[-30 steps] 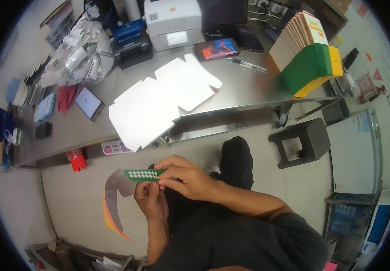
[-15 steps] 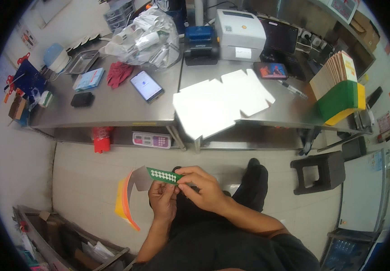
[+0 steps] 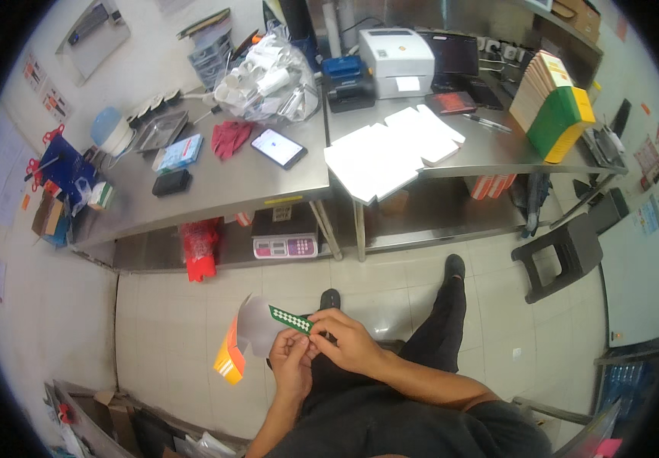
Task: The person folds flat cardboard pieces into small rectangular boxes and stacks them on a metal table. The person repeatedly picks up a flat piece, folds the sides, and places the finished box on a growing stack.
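Observation:
Both my hands hold a thin printed cardboard carton [image 3: 257,327] low in front of my body. It is partly folded: a plain grey inner face shows, with a yellow and orange panel [image 3: 230,357] hanging at its left. Along its top right runs a green strip with a white checkered pattern [image 3: 291,319]. My left hand [image 3: 292,368] pinches the lower edge, thumb up. The fingers of my right hand [image 3: 346,343] close on the strip's right end, close to the left fingertips. The hands cover part of the carton.
Ahead stands a steel table [image 3: 230,187] bearing white flat card pieces [image 3: 375,156], a phone [image 3: 278,148], a label printer [image 3: 397,62] and a bag of white rolls [image 3: 268,80]. At its right end is a green and yellow carton stack [image 3: 562,122]. A dark stool [image 3: 562,256] stands right.
The whole view has shifted and turned, so the table edge now slants. My hands keep hold of the carton, and its yellow and orange panel appears shorter. My legs are wider apart in view.

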Available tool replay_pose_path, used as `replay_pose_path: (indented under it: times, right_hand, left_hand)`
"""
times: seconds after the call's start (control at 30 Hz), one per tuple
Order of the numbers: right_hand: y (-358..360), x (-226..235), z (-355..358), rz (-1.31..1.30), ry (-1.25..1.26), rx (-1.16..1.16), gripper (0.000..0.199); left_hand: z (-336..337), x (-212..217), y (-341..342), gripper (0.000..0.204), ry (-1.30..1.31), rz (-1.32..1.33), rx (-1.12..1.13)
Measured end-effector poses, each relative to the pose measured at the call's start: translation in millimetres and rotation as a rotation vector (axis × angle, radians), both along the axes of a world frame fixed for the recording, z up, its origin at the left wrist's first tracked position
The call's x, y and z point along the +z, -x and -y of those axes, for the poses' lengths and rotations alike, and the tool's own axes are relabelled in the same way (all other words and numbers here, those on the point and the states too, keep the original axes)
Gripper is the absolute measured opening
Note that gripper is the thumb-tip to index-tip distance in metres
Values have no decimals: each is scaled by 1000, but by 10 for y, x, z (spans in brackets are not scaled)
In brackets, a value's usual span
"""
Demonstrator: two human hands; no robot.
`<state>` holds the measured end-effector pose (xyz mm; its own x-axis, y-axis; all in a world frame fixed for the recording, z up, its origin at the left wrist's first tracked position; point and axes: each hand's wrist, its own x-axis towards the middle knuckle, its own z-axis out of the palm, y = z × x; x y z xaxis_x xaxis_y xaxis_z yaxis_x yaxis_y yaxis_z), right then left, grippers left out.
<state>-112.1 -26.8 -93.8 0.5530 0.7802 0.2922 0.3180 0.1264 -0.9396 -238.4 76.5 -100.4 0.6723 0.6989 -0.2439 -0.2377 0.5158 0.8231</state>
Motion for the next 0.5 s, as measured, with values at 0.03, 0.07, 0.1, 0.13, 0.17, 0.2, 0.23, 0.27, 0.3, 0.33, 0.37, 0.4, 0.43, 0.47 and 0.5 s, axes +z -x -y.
replay_pose_path:
  times: [0.03, 0.07, 0.1, 0.13, 0.17, 0.2, 0.23, 0.27, 0.3, 0.33, 0.37, 0.4, 0.43, 0.47, 0.5]
  right_hand:
    - [25, -18, 17, 20, -3, -21, 12]
    - [41, -39, 33, 69, -6, -53, 13]
    - [39, -54, 47, 106, -8, -86, 14]
    - [83, -60, 82, 133, -5, -120, 15]
    - [118, -64, 124, 87, 21, -130, 18]
    - [113, -68, 170, 53, 43, -140, 21]
    - [121, -70, 219, 22, 65, -137, 24]
    - [110, -71, 249, 55, 79, -144, 28]
    - [85, -73, 281, 81, 105, -136, 32]
    - [110, -76, 335, 80, 123, -150, 36]
    - [105, -75, 367, 68, 151, -125, 39]
    - [123, -75, 383, 37, 158, -131, 42]
    - [115, -76, 394, 21, 154, -120, 45]
    - [74, -77, 400, 60, 154, -120, 49]
    - [41, -79, 409, 93, 153, -102, 53]
  left_hand:
    - [-1, 4, 5, 16, 0, -18, -19]
    - [27, 3, 19, 17, -1, -21, -38]
    - [44, 10, 34, 19, -2, -8, -67]
    - [47, 16, 45, 18, -18, -36, -109]
    - [49, 15, 40, 17, -33, -38, -160]
    - [53, 11, 26, 16, -47, -5, -212]
    - [57, 6, 21, 15, -130, -75, -241]
    - [41, 0, -5, 14, -217, -113, -269]
    - [41, -15, -44, 13, -295, -136, -290]
    - [67, -42, -81, 13, -327, -164, -277]
    - [66, -55, -131, 12, -359, -193, -270]
    - [67, -48, -119, 12, -371, -188, -283]
    - [79, -42, -120, 14, -417, -236, -280]
    - [75, -38, -136, 15, -452, -223, -287]
    - [74, -32, -140, 17, -480, -178, -287]
